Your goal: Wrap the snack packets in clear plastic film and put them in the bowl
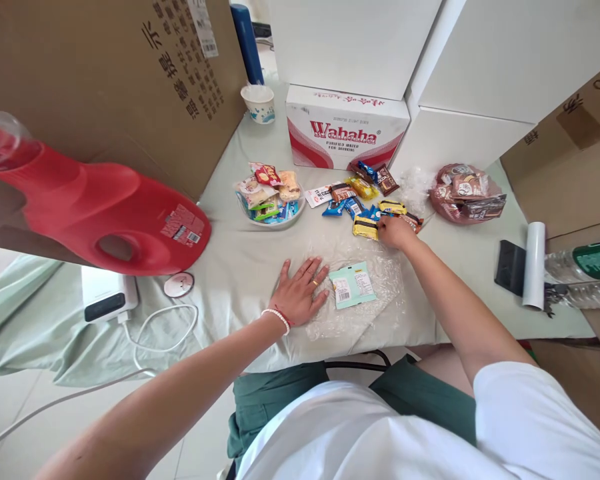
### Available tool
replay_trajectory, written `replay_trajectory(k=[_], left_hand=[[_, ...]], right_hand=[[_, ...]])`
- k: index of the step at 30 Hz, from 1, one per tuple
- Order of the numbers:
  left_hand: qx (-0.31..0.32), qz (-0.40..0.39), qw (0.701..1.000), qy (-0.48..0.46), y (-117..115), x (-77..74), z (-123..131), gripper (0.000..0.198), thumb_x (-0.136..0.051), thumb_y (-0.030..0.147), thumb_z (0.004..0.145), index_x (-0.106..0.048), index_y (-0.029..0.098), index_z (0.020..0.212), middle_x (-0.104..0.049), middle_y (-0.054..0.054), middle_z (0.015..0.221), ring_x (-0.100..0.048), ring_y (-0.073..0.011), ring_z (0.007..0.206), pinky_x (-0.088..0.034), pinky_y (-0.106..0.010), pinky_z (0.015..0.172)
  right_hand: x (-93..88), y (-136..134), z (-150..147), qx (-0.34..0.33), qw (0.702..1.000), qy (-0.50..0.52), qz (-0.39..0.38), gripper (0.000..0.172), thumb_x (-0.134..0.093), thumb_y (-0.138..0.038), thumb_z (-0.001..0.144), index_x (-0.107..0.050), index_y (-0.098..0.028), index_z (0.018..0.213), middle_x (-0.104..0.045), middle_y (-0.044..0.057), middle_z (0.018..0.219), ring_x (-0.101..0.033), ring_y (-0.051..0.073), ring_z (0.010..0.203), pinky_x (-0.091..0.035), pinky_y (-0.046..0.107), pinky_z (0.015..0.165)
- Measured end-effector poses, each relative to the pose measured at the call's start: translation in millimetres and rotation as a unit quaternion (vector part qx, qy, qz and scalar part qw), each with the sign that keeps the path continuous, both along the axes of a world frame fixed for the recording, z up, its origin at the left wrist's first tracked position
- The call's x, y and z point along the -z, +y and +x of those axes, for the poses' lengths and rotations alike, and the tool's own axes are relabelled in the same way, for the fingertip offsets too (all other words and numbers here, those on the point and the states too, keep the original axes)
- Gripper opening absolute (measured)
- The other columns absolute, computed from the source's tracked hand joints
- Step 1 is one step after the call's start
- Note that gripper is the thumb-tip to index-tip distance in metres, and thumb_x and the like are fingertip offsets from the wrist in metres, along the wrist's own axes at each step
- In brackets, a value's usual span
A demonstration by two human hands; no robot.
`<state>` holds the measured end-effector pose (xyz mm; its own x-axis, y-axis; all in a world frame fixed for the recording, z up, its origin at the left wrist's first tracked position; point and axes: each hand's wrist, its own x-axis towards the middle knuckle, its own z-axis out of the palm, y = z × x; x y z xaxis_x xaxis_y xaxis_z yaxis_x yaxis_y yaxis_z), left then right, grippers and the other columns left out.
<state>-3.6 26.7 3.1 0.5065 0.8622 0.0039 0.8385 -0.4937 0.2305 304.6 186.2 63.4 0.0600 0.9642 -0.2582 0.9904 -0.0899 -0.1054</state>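
My left hand lies flat on the cloth and bubble wrap, fingers spread, holding nothing. Just right of it, a mint-green snack packet rests on a sheet of clear bubble wrap. Farther back, my right hand is closed at the near edge of a loose snack pile, its fingertips on the right end of a yellow snack packet. Around it lie another yellow packet, blue packets, a brown packet and a dark cocoa packet.
A bowl of snacks stands left of the pile, a brown-red bag of packets right. Behind is a Wahaba water box. A red detergent bottle, power bank and paper cup are left; a white roll is right.
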Motion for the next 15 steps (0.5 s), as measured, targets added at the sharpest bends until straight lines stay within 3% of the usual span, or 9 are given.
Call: replay_trajectory(k=[4,8,12,15], left_hand=[[0.001,-0.002,1.000,0.000,0,0.0,0,0.062,-0.034,0.051,0.107,-0.037,0.029,0.165,-0.029,-0.009,0.175,-0.032,-0.0305,0.160,0.000,-0.067,0.130],[0.002,-0.003,1.000,0.008,1,-1.4,0,0.063,-0.035,0.051,0.107,-0.036,0.029,0.166,-0.029,-0.010,0.175,-0.033,-0.0320,0.160,-0.003,-0.067,0.130],[0.001,0.000,1.000,0.017,1,-1.3,0,0.062,-0.035,0.050,0.107,-0.036,0.028,0.165,-0.027,-0.010,0.175,-0.032,-0.0303,0.160,-0.002,-0.067,0.130],[0.003,0.002,1.000,0.014,0,-0.5,0,0.062,-0.035,0.050,0.107,-0.036,0.028,0.165,-0.028,-0.010,0.175,-0.033,-0.0303,0.160,-0.002,-0.068,0.130]], right_hand=[[-1.6,11,-19,0.031,0.997,-0.001,0.078,0.040,-0.048,-0.028,0.101,-0.075,-0.021,0.129,-0.076,0.016,0.118,-0.069,0.034,0.110,-0.053,0.043,0.093],[-3.3,24,-49,-0.059,0.984,0.062,0.154,0.048,-0.041,-0.029,0.105,-0.064,-0.015,0.144,-0.069,0.019,0.133,-0.060,0.036,0.125,-0.048,0.048,0.107],[10.2,39,-75,-0.147,0.976,0.100,0.126,0.065,-0.046,-0.035,0.106,-0.037,-0.007,0.164,-0.043,0.020,0.165,-0.039,0.034,0.149,-0.031,0.045,0.124],[23.0,34,-83,-0.187,0.975,0.088,0.082,0.068,-0.052,-0.035,0.104,-0.037,-0.007,0.165,-0.033,0.019,0.171,-0.032,0.033,0.155,-0.025,0.045,0.128]])
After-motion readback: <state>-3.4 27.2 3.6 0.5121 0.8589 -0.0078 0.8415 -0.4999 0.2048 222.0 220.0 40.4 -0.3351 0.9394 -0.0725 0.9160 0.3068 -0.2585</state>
